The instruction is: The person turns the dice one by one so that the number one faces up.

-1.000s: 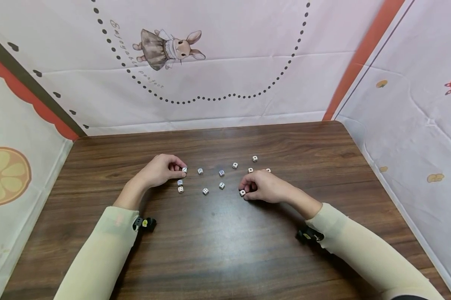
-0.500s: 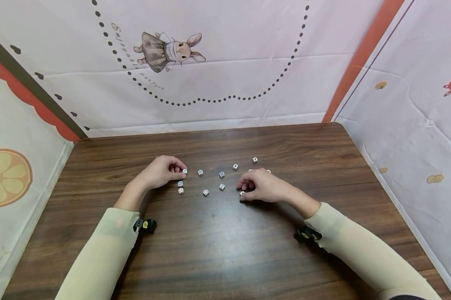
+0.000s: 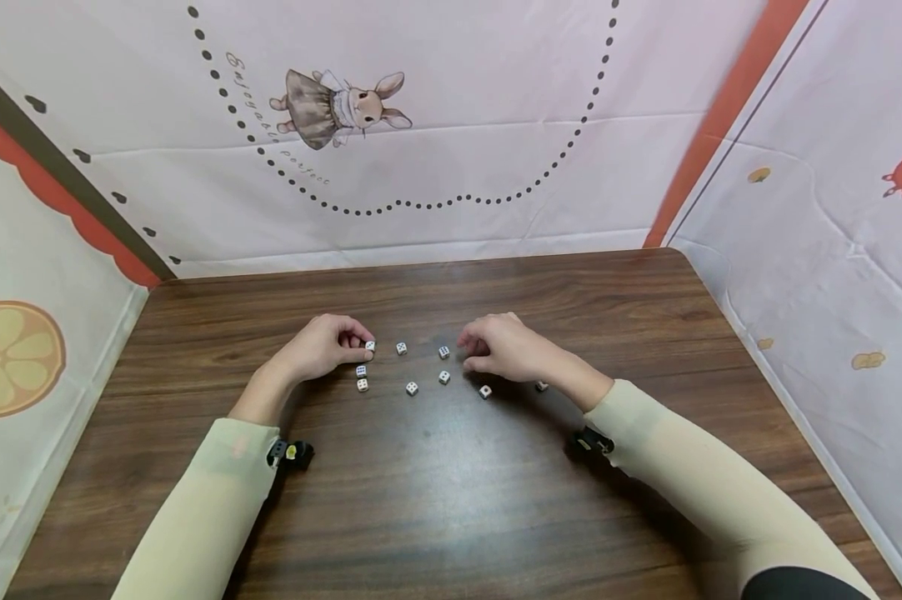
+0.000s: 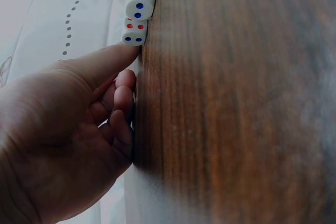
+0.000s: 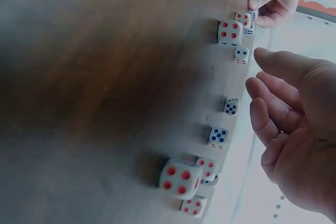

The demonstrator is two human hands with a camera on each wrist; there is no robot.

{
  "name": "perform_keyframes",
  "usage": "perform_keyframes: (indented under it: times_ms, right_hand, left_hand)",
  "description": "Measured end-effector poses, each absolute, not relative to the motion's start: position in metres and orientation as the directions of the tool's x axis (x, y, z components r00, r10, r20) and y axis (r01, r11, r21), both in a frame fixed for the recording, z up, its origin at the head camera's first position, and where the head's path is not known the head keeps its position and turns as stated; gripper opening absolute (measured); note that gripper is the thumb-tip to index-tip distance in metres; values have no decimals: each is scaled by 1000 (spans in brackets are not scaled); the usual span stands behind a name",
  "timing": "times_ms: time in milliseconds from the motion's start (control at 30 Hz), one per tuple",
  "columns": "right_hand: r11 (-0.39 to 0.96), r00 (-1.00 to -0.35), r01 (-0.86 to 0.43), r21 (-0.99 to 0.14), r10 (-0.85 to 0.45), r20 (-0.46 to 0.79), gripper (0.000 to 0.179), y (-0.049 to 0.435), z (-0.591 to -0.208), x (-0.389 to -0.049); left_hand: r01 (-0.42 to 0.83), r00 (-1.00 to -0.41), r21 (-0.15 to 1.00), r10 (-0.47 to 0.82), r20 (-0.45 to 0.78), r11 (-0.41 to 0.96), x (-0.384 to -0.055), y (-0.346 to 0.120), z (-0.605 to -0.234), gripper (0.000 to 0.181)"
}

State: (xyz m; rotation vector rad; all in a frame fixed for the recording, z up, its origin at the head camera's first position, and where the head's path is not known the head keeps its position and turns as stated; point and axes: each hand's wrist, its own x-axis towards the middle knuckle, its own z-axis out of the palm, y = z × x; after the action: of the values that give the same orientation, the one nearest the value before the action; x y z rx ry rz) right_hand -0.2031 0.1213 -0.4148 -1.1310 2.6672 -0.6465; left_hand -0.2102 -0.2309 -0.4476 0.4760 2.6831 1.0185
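White dice with red and blue pips lie on the brown wood table (image 3: 436, 500). At the left, my left hand (image 3: 319, 348) pinches a die (image 3: 370, 346) between thumb and fingertips, the die at table level. In the left wrist view the thumb hides that die; two other dice stand beyond its tip, the nearer-looking one a die (image 4: 140, 3) with a red pip. My right hand (image 3: 507, 346) hovers with thumb and fingers apart and nothing between them. Its fingertips are just right of a blue-pipped die (image 3: 444, 352), without touching it. Dice at the back right are hidden by this hand.
Close below the left hand sit two dice, one a red-pipped die (image 3: 363, 385). Others are spread along the middle: a die (image 3: 412, 388), a die (image 3: 484, 392) and a die (image 3: 542, 386) partly behind the right wrist. A printed cloth (image 3: 451, 150) hangs behind the table.
My right hand has let go of a die, leaving it on the table, and has moved left and away from me. The left hand keeps its pinch in place.
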Motion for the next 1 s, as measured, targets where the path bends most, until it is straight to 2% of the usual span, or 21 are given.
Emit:
perform_keyframes:
  times_ms: [433, 700, 800, 1000]
  right_hand:
    - [647, -666, -724, -239, -746, -2, 22, 89, -420, -216]
    - [663, -676, -724, -190, -737, 2, 24, 82, -428, -218]
    - [673, -688, -711, -203, -726, 3, 24, 82, -429, -217]
    - [678, -706, -695, -238, -706, 52, 35, 81, -431, -216]
  left_hand:
    - [220, -920, 677, 381, -96, 702, -208, -230, -448, 20]
    - [227, -920, 669, 382, -92, 708, -208, -229, -447, 20]
    - [229, -918, 668, 385, -93, 708, -208, -229, -447, 20]
    - [230, -919, 665, 383, -93, 711, -209, -230, -448, 19]
